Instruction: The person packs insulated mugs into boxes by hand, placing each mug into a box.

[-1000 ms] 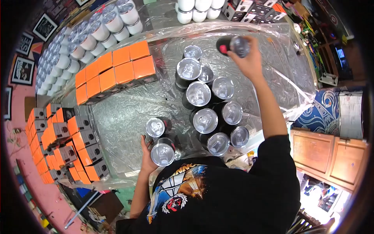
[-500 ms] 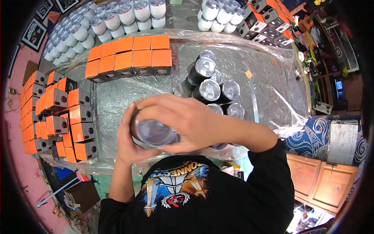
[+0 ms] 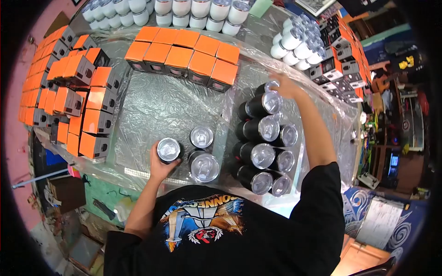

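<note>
My left hand [image 3: 159, 166] is wrapped round a black tumbler [image 3: 168, 149] with a clear lid, held upright near the front edge of the table. Just right of it, two more lidded tumblers stand, one at the back [image 3: 201, 137] and a larger-looking one in front [image 3: 204, 166]. My right hand [image 3: 284, 86] is stretched out to the far end of a group of black lidded tumblers [image 3: 263, 155], at the lid of the farthest one [image 3: 271, 86]. Its fingers are blurred, and whether they grip that tumbler is unclear.
Orange-topped boxes [image 3: 178, 57] form two rows at the back of the plastic-covered table [image 3: 152, 106]. More orange and black boxes [image 3: 97, 120] are stacked at the left and the back right [image 3: 343, 66]. White tumblers [image 3: 200, 8] stand stacked along the far side.
My hands were together on a tumbler before my chest. Now they are apart: the right has reached far forward and right, the left holds a tumbler alone. The view has shifted too.
</note>
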Motion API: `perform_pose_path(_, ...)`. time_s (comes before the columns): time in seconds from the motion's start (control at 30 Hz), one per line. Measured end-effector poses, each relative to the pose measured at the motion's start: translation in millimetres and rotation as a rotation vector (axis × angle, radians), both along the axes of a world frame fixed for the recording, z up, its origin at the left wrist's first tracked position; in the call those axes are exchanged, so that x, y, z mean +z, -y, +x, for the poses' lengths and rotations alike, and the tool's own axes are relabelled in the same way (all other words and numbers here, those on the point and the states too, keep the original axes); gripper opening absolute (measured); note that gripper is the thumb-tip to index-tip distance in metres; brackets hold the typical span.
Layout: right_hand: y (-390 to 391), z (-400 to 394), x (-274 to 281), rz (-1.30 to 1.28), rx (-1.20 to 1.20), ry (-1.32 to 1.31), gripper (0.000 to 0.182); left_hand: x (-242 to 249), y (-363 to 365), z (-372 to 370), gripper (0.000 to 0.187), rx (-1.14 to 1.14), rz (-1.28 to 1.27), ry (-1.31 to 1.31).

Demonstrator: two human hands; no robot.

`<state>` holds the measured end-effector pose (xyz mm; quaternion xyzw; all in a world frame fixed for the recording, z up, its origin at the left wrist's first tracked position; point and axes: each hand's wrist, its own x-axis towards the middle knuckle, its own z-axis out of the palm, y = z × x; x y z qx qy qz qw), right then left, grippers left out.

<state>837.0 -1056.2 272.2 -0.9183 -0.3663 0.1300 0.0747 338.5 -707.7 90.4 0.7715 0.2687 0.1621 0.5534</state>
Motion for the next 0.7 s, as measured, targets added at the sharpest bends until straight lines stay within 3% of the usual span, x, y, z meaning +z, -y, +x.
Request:
perform_pose_path(0.07, -1, 14, -16, -0.077, -0.013, -0.146, 0.060, 14, 10, 7, 0.101, -0.078, 0.107, -0.077)
perform_pose_path(0.13, 1, 24, -30, -0.155, -0.037, -0.303, 0.061, 26, 12, 15, 0.097, -0.073, 0.040, -0.065)
perform_pose_path(0.2, -1, 34, -34, -0.072, -0.055, -0.399, 0.065, 31, 9, 21, 0.105, -0.215, 0.121, -0.116)
perform_pose_path(0.5, -18, 40, -14, -0.201, -0.149, -0.221, 0.067, 36, 3, 28, 0.107, -0.282, 0.096, -0.099)
perform_pose_path(0.7, -71, 3, 119, -0.051, -0.019, 0.041, 0.060, 34, -4, 28, 0.118, -0.338, 0.039, -0.081)
